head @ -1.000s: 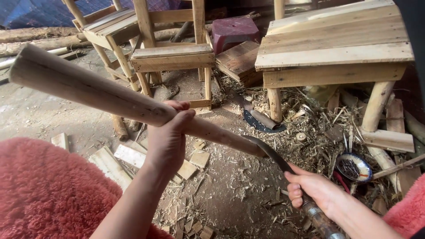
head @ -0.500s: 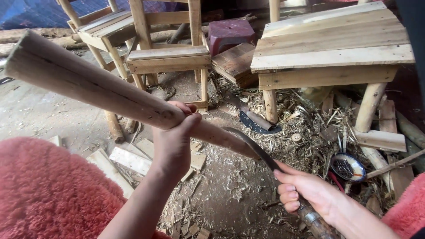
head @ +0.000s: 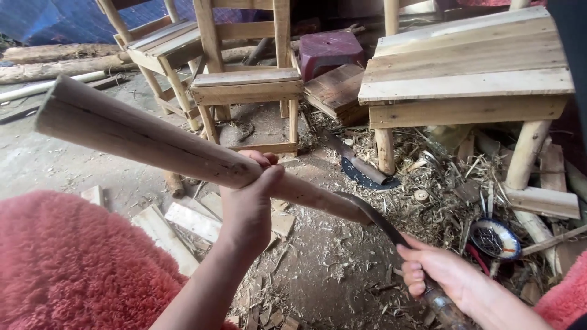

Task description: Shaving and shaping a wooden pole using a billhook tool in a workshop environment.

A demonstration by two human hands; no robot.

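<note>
Wooden pole (head: 147,137): round, pale, held slanted above dirt floor, thick end up-left, tapered tip down-right meeting curved blade (head: 373,217). Left hand (head: 247,198) closed around pole mid-length. Right hand (head: 437,275) closed on knife handle, blade edge against tip. Judgement: shave shallow, stroke away from left hand, turn pole between cuts for even taper. Below: shavings (head: 333,269), offcuts. Beyond: wooden chair (head: 247,85), low table (head: 471,73).

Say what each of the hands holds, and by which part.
Left hand grips the wooden pole around its lower shaft; right hand holds the curved knife by its handle.
</note>
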